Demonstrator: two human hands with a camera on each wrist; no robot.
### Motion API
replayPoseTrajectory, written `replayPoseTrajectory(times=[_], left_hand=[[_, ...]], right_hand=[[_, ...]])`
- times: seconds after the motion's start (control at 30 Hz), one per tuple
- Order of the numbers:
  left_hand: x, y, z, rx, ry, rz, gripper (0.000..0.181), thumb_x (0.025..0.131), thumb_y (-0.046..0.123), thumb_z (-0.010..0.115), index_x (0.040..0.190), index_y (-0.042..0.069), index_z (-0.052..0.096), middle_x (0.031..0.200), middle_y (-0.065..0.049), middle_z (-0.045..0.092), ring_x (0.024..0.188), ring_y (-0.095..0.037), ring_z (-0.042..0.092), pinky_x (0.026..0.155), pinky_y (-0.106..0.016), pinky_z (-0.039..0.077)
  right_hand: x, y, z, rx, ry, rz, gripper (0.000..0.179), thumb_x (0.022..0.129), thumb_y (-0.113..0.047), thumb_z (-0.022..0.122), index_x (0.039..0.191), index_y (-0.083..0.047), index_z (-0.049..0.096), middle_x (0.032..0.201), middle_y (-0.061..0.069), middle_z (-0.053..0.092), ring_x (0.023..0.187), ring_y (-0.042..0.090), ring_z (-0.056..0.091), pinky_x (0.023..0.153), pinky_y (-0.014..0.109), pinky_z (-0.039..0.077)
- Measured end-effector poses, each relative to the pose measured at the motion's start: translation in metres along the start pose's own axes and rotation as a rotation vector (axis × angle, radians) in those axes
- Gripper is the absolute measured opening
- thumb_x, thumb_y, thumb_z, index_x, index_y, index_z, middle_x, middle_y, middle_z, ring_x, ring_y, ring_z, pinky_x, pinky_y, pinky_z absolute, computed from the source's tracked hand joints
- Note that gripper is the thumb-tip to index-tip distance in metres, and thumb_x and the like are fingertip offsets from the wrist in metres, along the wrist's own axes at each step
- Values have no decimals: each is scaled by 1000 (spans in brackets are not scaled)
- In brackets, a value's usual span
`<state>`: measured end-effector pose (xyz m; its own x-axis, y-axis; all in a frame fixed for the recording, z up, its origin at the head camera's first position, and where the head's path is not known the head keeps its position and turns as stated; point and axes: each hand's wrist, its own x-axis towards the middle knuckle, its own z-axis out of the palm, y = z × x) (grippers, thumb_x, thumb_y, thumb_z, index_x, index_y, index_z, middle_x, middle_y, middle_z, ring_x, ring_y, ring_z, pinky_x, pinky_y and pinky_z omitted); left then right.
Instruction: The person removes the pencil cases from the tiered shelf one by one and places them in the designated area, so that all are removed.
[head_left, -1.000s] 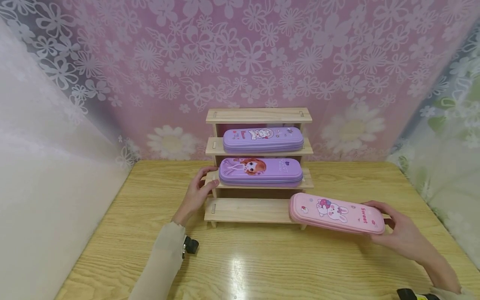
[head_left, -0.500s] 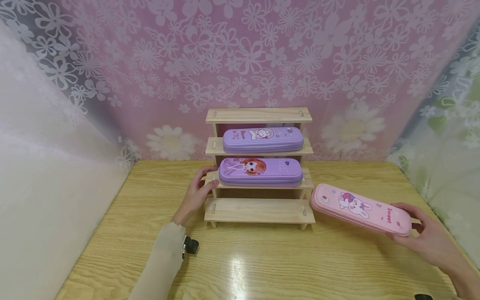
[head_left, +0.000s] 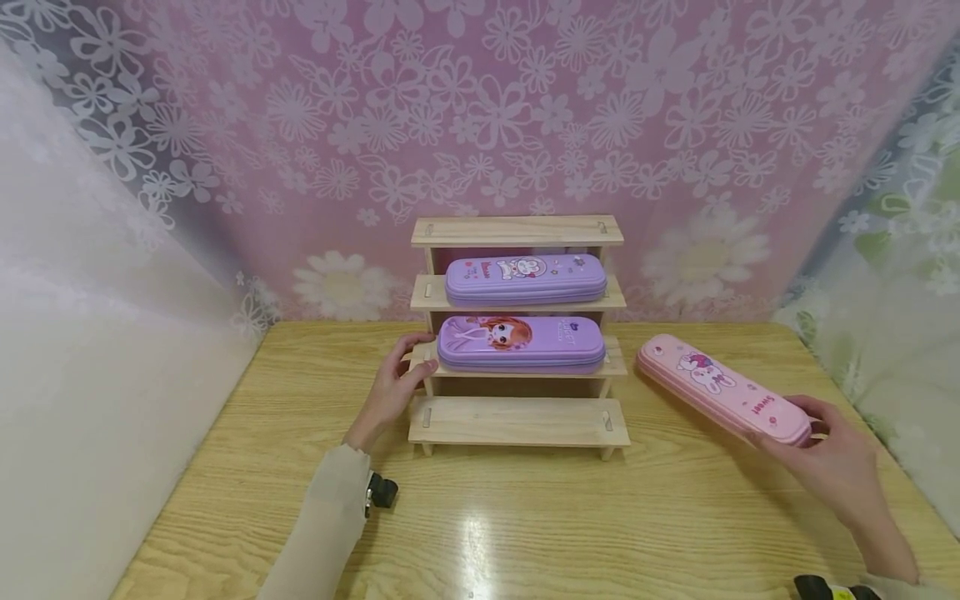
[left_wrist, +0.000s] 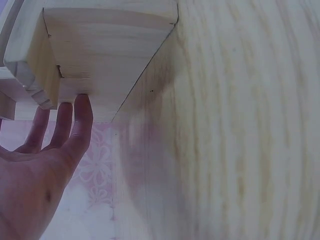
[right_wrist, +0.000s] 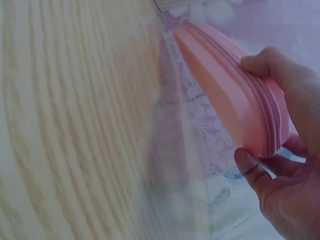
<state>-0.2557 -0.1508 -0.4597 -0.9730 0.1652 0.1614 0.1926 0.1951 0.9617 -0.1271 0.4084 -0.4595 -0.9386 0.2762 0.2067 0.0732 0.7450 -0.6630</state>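
Observation:
My right hand grips the near right end of a pink zippered pencil case with a rabbit and the word "Sweet" on its lid. The case slants above the table, to the right of a wooden tiered display shelf. In the right wrist view, fingers and thumb wrap the end of the pink case, its zipper side showing. My left hand holds the left end of the shelf's second-lowest step; the left wrist view has its fingertips against the shelf's side panel.
On that same step lies a purple pencil case with a red-haired girl. One step higher is another purple pencil case with a rabbit. The top and bottom steps are bare. A flowered pink curtain hangs behind the wood-grain table.
The pink pencil case has moved off the bottom step, to the right and back, turning to a steeper slant in my right hand. My left hand stays on the shelf.

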Motion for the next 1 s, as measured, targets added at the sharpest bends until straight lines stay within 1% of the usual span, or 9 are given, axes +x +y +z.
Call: replayPoseTrajectory(times=[0.13,0.27,0.33,0.4,0.5,0.57,0.77,0.9,1.0], left_hand=[[1,-4,0,-7,5,27,43,101,20,62,143,16,54,148,-9,52,105,-23,59,90,-48,57],[0,-4,1,-6,8,36,40,101,22,64,140,18,56,144,-7,54,104,-24,60,89,-49,58],[0,-3,1,0,10,38,40,100,22,64,139,19,56,143,-7,54,103,-24,60,88,-46,58],[0,-4,0,3,10,41,39,100,22,63,139,20,56,142,-7,54,103,-24,61,86,-43,58],[0,-4,0,2,14,41,39,100,21,63,139,20,56,142,-8,54,103,-23,61,86,-42,58],[0,-3,1,4,15,35,39,101,21,63,139,20,56,142,-7,54,104,-23,61,87,-43,58],[0,-3,0,1,13,40,40,101,21,62,140,18,55,144,-7,54,104,-23,60,84,-34,57],[1,-6,0,-3,12,52,40,101,20,62,141,15,55,143,-10,54,102,-24,59,82,-30,56],[1,-6,0,-7,12,54,40,101,19,62,140,15,55,141,-10,55,102,-24,60,82,-30,57]], right_hand=[[5,-5,8,-37,4,44,76,81,-38,87,137,-2,52,100,-11,55,73,-9,44,56,18,42],[7,-11,19,-6,17,70,78,82,-38,85,139,0,48,114,12,56,74,-9,43,60,14,39],[8,-14,26,10,26,59,79,82,-36,86,140,-1,46,121,19,54,79,-5,42,63,15,37],[10,-17,33,0,27,27,77,83,-35,85,141,-2,46,122,24,53,87,4,43,67,20,35],[12,-23,41,-35,-4,-11,76,84,-35,84,141,-2,46,116,28,51,97,23,43,71,28,32],[13,-25,44,-45,-33,-22,77,85,-36,83,141,0,45,114,30,50,98,32,43,70,30,32],[10,-28,50,-18,-155,-41,84,84,-38,84,145,2,40,121,31,50,100,37,54,65,17,38],[7,-31,52,-28,-213,-49,88,83,-40,85,145,3,39,123,31,52,101,40,58,66,17,41],[6,-34,54,-52,-216,-61,89,82,-42,86,144,4,41,122,31,55,100,41,61,67,17,43]])
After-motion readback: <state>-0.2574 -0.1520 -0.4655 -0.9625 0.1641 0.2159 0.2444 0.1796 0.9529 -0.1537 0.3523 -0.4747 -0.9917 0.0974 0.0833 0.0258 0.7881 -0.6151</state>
